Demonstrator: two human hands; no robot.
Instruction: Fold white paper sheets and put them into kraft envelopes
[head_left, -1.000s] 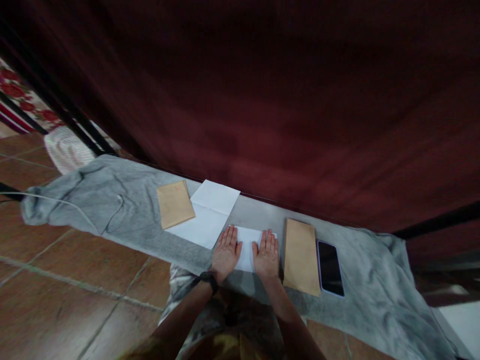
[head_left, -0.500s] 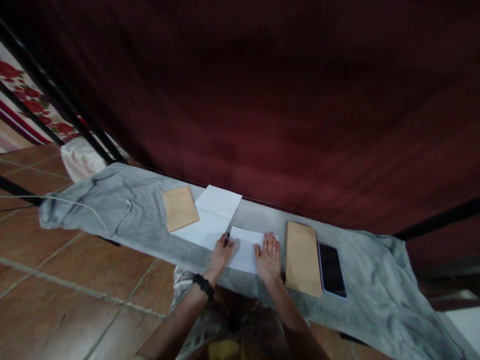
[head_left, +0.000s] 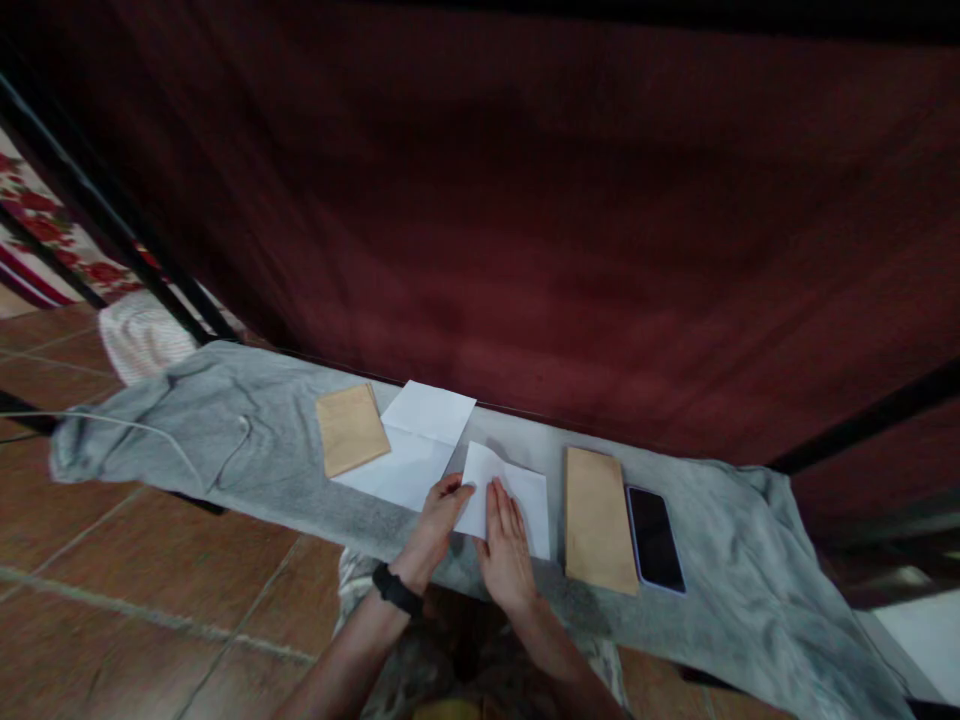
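Observation:
A folded white sheet of paper (head_left: pixel 529 500) lies before me on the grey cloth. My left hand (head_left: pixel 441 510) pinches its left edge, which is lifted a little. With fingers stretched out together, my right hand (head_left: pixel 506 545) rests flat on the middle of the paper. Left of it lies another white sheet (head_left: pixel 420 455), creased across and partly under a brown paper envelope (head_left: pixel 352 428). To the right of my right hand is a longer stack of brown envelopes (head_left: pixel 600 520).
A phone (head_left: pixel 656 538) with a dark screen lies right of the brown stack. Grey cloth (head_left: pixel 277 470) covers the narrow bench, and a white cable (head_left: pixel 176 440) crosses its left end. A dark red curtain (head_left: pixel 525 250) hangs behind, with black metal bars (head_left: pixel 105 190) at the left.
My right hand has slid left from the paper's right edge to its middle. The paper's left side has been raised by my left hand. The view has shifted slightly.

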